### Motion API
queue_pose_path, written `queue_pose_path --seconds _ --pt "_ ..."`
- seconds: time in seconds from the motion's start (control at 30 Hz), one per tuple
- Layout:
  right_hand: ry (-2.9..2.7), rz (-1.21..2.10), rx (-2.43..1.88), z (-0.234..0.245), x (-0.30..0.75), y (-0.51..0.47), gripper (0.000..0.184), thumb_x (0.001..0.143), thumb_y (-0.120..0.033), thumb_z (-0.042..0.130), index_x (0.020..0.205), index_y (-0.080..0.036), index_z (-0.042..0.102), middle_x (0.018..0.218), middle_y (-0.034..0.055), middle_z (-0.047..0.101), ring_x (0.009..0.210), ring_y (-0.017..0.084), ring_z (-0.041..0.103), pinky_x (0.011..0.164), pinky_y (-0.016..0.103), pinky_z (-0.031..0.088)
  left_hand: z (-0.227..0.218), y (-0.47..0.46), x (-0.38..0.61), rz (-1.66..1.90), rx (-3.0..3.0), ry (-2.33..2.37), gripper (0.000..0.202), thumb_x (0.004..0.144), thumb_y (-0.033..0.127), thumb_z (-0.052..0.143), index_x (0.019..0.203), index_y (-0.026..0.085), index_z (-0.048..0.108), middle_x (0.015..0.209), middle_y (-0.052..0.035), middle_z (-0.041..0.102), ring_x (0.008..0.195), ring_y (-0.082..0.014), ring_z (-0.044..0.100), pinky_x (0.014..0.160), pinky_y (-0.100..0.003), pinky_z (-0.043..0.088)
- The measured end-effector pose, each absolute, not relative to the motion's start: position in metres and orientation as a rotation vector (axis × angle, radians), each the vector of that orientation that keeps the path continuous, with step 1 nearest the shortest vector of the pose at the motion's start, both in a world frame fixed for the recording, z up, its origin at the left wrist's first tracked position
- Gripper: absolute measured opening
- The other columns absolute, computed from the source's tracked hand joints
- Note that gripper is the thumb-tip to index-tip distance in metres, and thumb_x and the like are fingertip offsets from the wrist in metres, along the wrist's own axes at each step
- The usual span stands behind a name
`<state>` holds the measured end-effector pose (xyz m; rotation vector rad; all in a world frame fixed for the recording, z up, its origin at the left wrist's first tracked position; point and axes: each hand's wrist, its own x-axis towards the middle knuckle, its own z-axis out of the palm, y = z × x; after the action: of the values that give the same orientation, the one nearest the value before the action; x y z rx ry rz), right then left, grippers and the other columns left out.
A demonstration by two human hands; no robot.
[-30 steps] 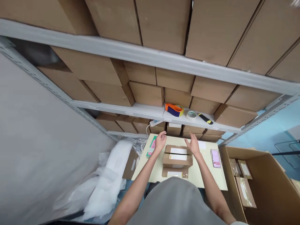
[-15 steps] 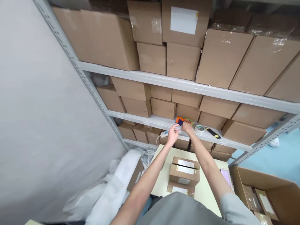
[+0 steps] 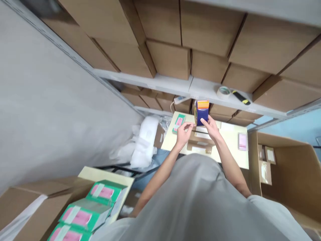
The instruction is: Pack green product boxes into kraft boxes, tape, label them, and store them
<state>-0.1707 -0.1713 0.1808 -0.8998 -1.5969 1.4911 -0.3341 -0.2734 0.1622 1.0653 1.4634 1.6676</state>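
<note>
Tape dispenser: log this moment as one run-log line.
right hand: holds tape dispenser | left hand: beside it, contact unclear | below: cardboard box on table

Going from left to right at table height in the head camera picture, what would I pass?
First the white wrapping pile → left hand → blue and orange tape dispenser, held in the right hand → small pink item on the table → large open carton.
</note>
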Motion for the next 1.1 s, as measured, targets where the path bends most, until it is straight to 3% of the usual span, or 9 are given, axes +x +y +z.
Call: queue_pose_path --seconds 0.37,0.53,0.63,0.8,0.93,1.1 --pt "-1.402 1.598 -1.01 0.163 -0.151 -0.261 0.073 0.095 -0.082 0.077 0.145 -0.029 0.068 0.142 0.0107 0.079 0.138 0.032 0.072 0.13 0.049 0.052 0.157 -0.321 -0.306 1.529 1.408 1.456 0.015 0.108 0.035 0.072 0.117 0.023 0.076 0.11 -0.0072 0.078 0.097 -0.0195 0.076 0.091 -0.033 0.064" --pt "-1.385 1.66 -1.087 0.148 -0.156 -0.261 0.079 0.089 -0.091 0.075 0.134 -0.026 0.073 0.127 0.0105 0.083 0.126 0.032 0.075 0.121 0.048 0.057 0.15 -0.329 -0.314 1.368 1.471 1.477 0.015 0.11 0.036 0.069 0.116 0.024 0.074 0.115 -0.0076 0.077 0.097 -0.0202 0.075 0.093 -0.035 0.064" --pt "-1.483 1.619 -1.146 0.144 -0.154 -0.26 0.08 0.089 -0.091 0.075 0.134 -0.025 0.071 0.13 0.012 0.081 0.125 0.031 0.074 0.117 0.047 0.059 0.153 -0.332 -0.323 1.309 1.399 1.515 0.023 0.107 0.044 0.073 0.119 0.024 0.076 0.117 -0.009 0.078 0.103 -0.0227 0.076 0.098 -0.037 0.064" --pt "-1.7 1.481 -1.213 0.15 -0.143 -0.264 0.082 0.092 -0.093 0.069 0.137 -0.025 0.068 0.134 0.0143 0.078 0.13 0.033 0.071 0.116 0.045 0.059 0.184 -0.318 -0.343 1.471 1.2 1.568 0.051 0.103 0.059 0.077 0.14 0.024 0.074 0.138 -0.0137 0.074 0.118 -0.0254 0.075 0.105 -0.038 0.063" --pt "-1.795 1.451 -1.223 0.159 -0.129 -0.267 0.078 0.094 -0.091 0.071 0.138 -0.026 0.067 0.138 0.0136 0.077 0.13 0.034 0.071 0.118 0.046 0.059 0.214 -0.298 -0.361 1.402 1.328 1.518 0.047 0.099 0.059 0.082 0.131 0.025 0.078 0.133 -0.011 0.074 0.125 -0.0279 0.072 0.109 -0.041 0.061" --pt "-1.992 1.342 -1.254 0.169 -0.11 -0.261 0.07 0.096 -0.089 0.071 0.127 -0.027 0.071 0.124 0.013 0.079 0.117 0.036 0.072 0.11 0.051 0.061 0.229 -0.281 -0.37 1.19 1.412 1.417 0.035 0.094 0.051 0.088 0.115 0.023 0.081 0.121 -0.0083 0.075 0.118 -0.0279 0.07 0.111 -0.043 0.059"
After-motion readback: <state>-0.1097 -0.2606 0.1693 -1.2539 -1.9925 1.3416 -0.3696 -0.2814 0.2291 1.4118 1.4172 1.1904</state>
